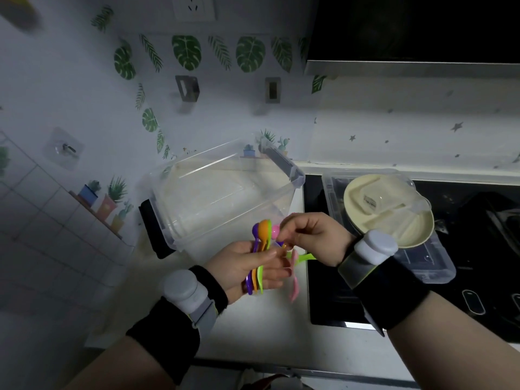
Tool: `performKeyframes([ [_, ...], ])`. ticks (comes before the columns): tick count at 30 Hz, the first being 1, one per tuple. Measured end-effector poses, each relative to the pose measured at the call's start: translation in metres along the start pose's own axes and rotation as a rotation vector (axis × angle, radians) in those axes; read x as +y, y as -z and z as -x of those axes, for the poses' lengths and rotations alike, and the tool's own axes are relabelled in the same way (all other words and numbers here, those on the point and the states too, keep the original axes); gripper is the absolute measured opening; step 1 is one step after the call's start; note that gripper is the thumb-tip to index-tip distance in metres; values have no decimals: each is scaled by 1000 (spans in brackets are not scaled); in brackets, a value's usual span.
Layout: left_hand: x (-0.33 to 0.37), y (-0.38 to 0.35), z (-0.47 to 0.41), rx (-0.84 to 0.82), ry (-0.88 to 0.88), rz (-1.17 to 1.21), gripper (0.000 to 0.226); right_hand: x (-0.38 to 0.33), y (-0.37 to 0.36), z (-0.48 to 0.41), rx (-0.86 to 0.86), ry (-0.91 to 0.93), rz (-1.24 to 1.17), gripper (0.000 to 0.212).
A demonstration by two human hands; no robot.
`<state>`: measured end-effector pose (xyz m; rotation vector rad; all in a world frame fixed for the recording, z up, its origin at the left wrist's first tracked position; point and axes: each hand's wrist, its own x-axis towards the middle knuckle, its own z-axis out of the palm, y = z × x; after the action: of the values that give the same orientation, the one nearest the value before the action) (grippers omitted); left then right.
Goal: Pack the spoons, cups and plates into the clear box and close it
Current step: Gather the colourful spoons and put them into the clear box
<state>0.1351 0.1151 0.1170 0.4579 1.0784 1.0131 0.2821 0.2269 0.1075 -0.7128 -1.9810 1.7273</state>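
My left hand (247, 266) lies palm up in front of the clear box (180, 209) and holds a bundle of coloured plastic spoons (260, 249): purple, orange and green, bowls pointing away from me. My right hand (312, 237) pinches a pink spoon (275, 231) by its bowl right beside the bundle. Another pink spoon (294, 280) and a green spoon (302, 257) lie on the white counter under my hands. The box stands open and looks empty. Cream divided plates (394, 220) with a clear cup (377, 201) rest on the clear lid (422, 263) to the right.
The lid lies on a black cooktop (478, 249) at the right. A tiled wall with leaf stickers rises behind the box. A dark range hood (408, 29) hangs above the cooktop. The counter's front edge runs just below my wrists.
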Motion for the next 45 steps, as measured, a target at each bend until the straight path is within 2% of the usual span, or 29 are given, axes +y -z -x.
performKeyframes([
  [2,-9,-7,-7,11,-8,79,17,8,-12,-5,118,-28,98,30],
  [4,-15,-14,-19,69,-75,176,18,20,-23,-12,374,-83,206,31],
  [6,-15,-13,-27,157,-155,257,19,28,-26,-10,586,-118,60,35],
  [9,-16,6,-28,288,-209,275,20,43,0,11,667,-158,-38,32],
  [13,-46,25,-23,379,-116,211,17,77,27,64,583,-322,156,26],
  [16,-70,17,-27,351,-10,188,16,104,18,98,433,-469,410,24],
  [19,-86,8,-36,297,76,138,15,122,0,114,241,-548,557,10],
  [22,-91,0,-47,252,127,63,14,132,-8,120,158,-591,620,39],
  [25,-92,-8,-56,205,147,-4,14,138,-10,121,130,-607,664,53],
  [28,-91,-15,-65,175,161,-29,15,143,-11,119,54,-610,741,54],
  [31,-91,-21,-73,164,172,-63,15,144,-14,114,-21,-561,839,40],
  [33,-92,-24,-76,152,181,-76,14,145,-17,113,-30,-528,873,30],
  [37,-89,-26,-80,135,176,-84,14,145,-24,110,-57,-534,913,27],
  [39,-85,-25,-79,132,154,-108,14,139,-23,109,-20,-535,822,26],
  [42,-74,-22,-78,130,92,-171,13,122,-10,103,126,-529,598,22],
  [45,-58,-16,-74,145,11,-245,14,98,3,91,124,-462,578,18],
])
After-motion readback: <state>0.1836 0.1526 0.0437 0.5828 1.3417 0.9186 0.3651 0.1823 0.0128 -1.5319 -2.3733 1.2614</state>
